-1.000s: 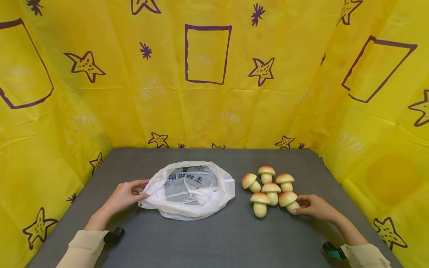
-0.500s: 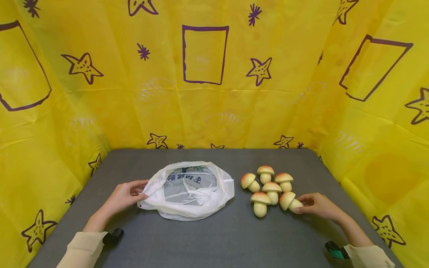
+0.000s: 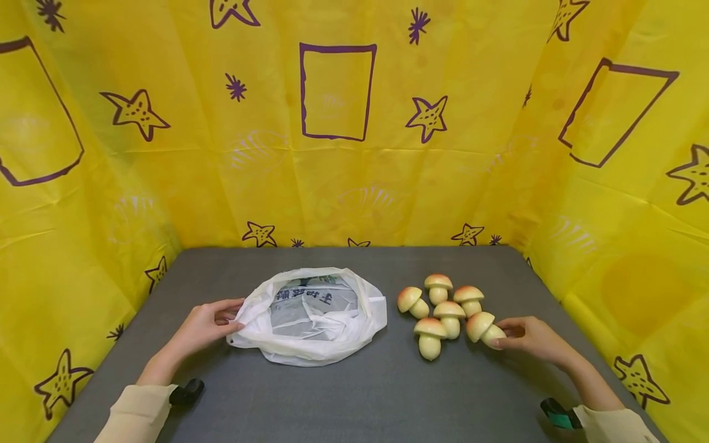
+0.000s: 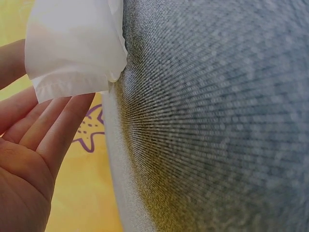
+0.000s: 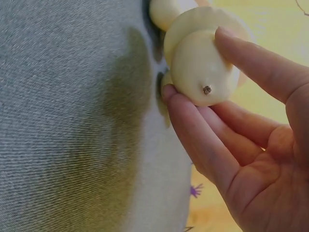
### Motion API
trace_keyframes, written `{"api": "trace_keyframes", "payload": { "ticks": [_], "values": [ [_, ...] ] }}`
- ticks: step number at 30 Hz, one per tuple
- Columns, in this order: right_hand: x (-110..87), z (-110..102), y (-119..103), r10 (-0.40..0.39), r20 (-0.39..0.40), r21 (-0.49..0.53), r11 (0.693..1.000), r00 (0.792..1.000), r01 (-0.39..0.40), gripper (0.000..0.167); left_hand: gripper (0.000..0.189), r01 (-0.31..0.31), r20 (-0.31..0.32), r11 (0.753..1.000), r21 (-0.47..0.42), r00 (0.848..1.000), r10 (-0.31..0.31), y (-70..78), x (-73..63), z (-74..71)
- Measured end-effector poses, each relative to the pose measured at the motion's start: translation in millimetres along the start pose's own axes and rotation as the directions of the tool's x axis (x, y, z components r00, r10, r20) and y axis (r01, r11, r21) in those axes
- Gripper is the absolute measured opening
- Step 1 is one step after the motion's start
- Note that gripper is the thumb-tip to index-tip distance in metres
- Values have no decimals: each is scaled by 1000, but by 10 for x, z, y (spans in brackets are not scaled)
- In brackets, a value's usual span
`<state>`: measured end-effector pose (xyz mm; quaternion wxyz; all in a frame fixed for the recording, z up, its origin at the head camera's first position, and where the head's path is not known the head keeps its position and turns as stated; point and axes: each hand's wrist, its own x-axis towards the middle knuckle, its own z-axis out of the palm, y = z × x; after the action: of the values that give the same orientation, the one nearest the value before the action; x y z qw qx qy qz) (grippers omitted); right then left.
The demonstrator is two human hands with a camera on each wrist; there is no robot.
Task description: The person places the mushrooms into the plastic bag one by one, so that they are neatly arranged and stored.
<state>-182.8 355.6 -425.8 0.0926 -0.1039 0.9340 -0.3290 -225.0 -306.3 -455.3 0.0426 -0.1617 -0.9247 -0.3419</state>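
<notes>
A white plastic bag (image 3: pixel 316 355) with dark printing lies on the table, its mouth spread wide and facing up. My left hand (image 3: pixel 204 326) pinches the left rim of this bag between thumb and fingers; the left wrist view shows a white fold of the bag (image 4: pixel 72 53) there. On the right, my right hand (image 3: pixel 532 339) holds a toy mushroom (image 3: pixel 480 326) by its pale stem, thumb on one side and fingers on the other. That mushroom tilts, its red-tinged cap pointing left. Several similar mushrooms (image 3: pixel 429 337) stand or lean close by to its left.
A dark grey table (image 3: pixel 343 406) carries everything. Yellow curtains (image 3: pixel 332 184) with drawn stars and frames surround its back and sides. The mushroom group sits just right of the bag, with a narrow gap between. Black bands (image 3: pixel 187 392) are at both wrists.
The right hand has drawn its mushroom slightly right, away from the neighbouring ones, and tipped it further over. The left hand keeps its hold on the bag's rim, and the bag stays put.
</notes>
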Motion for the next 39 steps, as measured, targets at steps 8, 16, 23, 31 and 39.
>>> {"api": "trace_keyframes", "payload": {
  "ticks": [8,16,23,31,39],
  "values": [
    [-29,-44,-94,35,-32,11,999,999,-34,50,52,-2,0,1000,-6,1000,2,19,0,-15],
    [-36,-87,-226,50,-17,61,997,999,-49,51,52,-12,5,1000,-24,1000,13,30,-17,-28],
    [20,-73,-310,27,-24,96,995,999,-25,50,52,-4,5,1000,-9,1000,4,19,-15,-16],
    [101,-48,-410,3,-1,140,990,1000,-3,49,53,7,4,1000,-6,1000,-7,38,-11,-23],
    [167,-35,-541,-60,-25,128,990,998,63,55,54,6,3,1000,-5,1000,-6,38,6,-19]
  ]
}}
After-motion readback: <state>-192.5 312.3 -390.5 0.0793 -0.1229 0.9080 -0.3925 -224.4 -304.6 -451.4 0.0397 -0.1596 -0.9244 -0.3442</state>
